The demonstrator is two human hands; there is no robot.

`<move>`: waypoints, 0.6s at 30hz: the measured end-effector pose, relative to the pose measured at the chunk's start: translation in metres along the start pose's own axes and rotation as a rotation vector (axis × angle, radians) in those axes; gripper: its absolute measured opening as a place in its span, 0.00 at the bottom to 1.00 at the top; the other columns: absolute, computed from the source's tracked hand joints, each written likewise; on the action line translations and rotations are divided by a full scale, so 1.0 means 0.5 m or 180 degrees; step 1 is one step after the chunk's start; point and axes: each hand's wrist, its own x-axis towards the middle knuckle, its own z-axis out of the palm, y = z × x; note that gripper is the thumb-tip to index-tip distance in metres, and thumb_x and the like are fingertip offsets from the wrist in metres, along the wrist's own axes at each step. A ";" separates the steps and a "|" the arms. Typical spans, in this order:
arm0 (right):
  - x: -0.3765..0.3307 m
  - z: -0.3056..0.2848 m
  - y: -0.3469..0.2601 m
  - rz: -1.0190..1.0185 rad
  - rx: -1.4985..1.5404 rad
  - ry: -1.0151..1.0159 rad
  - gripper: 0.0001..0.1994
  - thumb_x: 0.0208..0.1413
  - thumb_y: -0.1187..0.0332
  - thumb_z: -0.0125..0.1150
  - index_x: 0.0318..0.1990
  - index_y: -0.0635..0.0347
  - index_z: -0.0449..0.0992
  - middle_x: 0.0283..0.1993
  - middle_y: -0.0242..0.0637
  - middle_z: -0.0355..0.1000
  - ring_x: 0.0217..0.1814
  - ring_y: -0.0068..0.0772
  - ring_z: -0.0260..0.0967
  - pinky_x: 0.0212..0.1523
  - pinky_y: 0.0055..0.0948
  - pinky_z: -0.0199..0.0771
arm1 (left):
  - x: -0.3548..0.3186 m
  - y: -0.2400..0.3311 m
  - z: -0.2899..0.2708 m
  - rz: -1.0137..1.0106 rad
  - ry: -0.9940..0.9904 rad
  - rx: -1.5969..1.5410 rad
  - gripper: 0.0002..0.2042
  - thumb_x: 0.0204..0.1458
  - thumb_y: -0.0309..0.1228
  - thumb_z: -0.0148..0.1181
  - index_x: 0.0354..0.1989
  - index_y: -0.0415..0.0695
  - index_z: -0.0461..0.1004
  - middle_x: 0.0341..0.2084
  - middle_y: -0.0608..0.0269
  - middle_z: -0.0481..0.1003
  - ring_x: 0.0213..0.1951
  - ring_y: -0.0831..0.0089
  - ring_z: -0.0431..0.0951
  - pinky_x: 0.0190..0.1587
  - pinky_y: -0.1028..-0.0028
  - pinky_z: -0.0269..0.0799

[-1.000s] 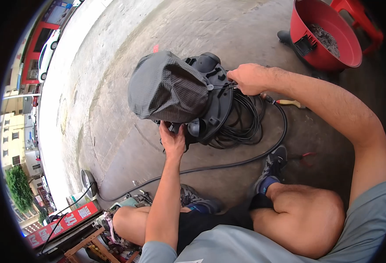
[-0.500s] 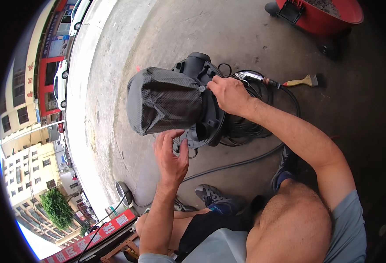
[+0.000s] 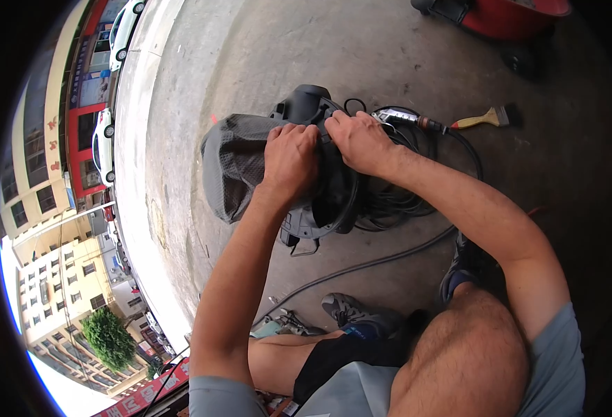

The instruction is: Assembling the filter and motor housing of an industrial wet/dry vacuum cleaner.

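A black machine housing [image 3: 320, 208] lies on the concrete floor with a dark grey fabric filter bag [image 3: 233, 167] on its left end. My left hand [image 3: 290, 158] presses on the bag where it meets the housing. My right hand [image 3: 356, 142] grips the housing's rim beside it. A coiled black cable [image 3: 403, 201] lies under and right of the housing.
A yellow-handled paintbrush [image 3: 485, 118] lies on the floor at the right, near a metal hose fitting [image 3: 403, 119]. A red tub [image 3: 507, 17] stands at the top right. A black hose [image 3: 361, 267] runs across the floor before my shoes [image 3: 361, 316]. Street and parked cars lie left.
My left hand moved from under the housing up onto the bag's collar. My right hand shifted left along the rim until both hands sit side by side. The view tilted down.
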 end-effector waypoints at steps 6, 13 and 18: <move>0.012 -0.009 -0.004 0.0002 0.0264 -0.0001 0.09 0.48 0.78 0.55 0.38 0.62 0.69 0.40 0.47 0.72 0.39 0.56 0.74 0.41 0.50 0.75 | 0.004 -0.002 0.011 -0.0048 0.0403 -0.0241 0.15 0.41 0.28 0.67 0.40 0.45 0.75 0.37 0.59 0.80 0.48 0.59 0.77 0.54 0.58 0.66; 0.034 -0.034 -0.009 0.0147 0.0303 -0.0840 0.11 0.52 0.73 0.56 0.44 0.64 0.70 0.38 0.49 0.79 0.45 0.55 0.78 0.47 0.52 0.76 | 0.008 -0.006 0.021 -0.0118 0.0494 -0.0189 0.12 0.43 0.28 0.64 0.38 0.45 0.75 0.33 0.59 0.81 0.46 0.60 0.78 0.52 0.59 0.66; 0.038 -0.021 0.006 0.0019 0.0145 -0.0668 0.10 0.55 0.69 0.56 0.43 0.62 0.69 0.33 0.50 0.77 0.41 0.57 0.77 0.43 0.52 0.75 | 0.014 -0.009 0.026 -0.0165 0.0399 -0.0139 0.13 0.43 0.29 0.64 0.39 0.46 0.75 0.33 0.59 0.81 0.46 0.60 0.78 0.52 0.59 0.65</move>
